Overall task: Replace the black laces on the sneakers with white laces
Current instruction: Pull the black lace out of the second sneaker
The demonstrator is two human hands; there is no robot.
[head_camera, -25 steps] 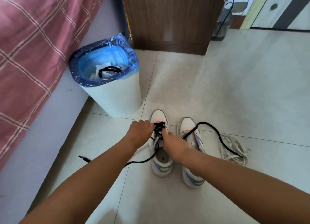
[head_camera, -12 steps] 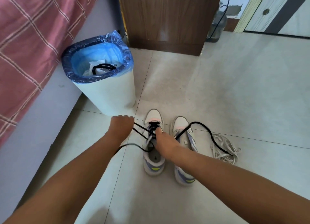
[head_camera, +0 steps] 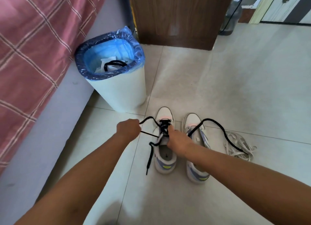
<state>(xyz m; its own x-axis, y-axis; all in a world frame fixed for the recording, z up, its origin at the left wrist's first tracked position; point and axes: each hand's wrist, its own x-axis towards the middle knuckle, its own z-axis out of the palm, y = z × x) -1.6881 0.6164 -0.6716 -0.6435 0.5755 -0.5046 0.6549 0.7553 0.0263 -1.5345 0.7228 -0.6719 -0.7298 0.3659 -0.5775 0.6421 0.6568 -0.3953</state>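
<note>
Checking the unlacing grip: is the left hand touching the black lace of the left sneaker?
Touching. The head view shows the left hand gripping a loop of the black lace, whose two strands run taut from the fist to the left sneaker.

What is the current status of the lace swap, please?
Left hand grips black lace; right hand steadies left sneaker. Half unthreaded. White laces waiting.

The left hand (head_camera: 128,129) gripped a loop of thin black lace (head_camera: 148,119) pulled from the left white-and-blue sneaker (head_camera: 164,140), while the right hand (head_camera: 178,143) pressed on its tongue; tangled white laces (head_camera: 239,145) lay on the tiled floor (head_camera: 218,90).
</note>
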